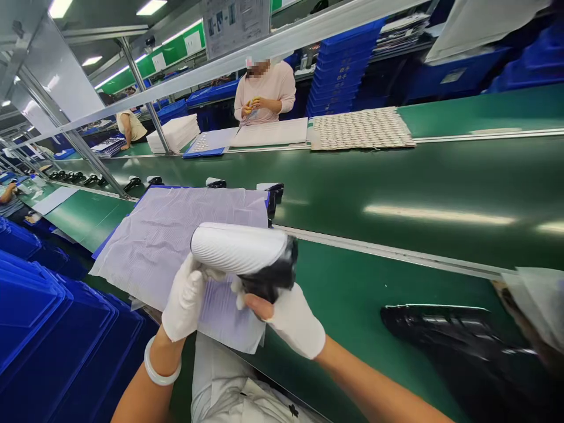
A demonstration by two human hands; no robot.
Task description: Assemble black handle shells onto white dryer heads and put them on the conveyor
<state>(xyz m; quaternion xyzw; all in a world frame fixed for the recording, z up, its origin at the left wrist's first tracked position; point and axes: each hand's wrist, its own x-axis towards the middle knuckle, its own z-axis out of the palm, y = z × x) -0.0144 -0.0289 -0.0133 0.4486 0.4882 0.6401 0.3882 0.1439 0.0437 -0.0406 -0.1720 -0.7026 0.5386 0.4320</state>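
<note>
Held above the work surface is a white ribbed barrel with a black end and black handle, a handheld device shaped like a hair dryer (240, 248). My right hand (295, 323), in a white glove with a bare fingertip showing, is closed around the black handle part. At the barrel's left end, my left hand (185, 299), also gloved, supports it from below with curled fingers, partly hidden behind it. Below both hands lies a wrinkled pale lilac sheet (163, 235) over a blue tray (103, 242).
Similar white-and-black devices (269, 189) lie along the green conveyor belt (335, 182). Blue crates (39, 317) stand at my left. A black glossy bag-like thing (440, 323) is at the right. Across the belt stand a person (268, 88) and a stack of blue trays (337, 73).
</note>
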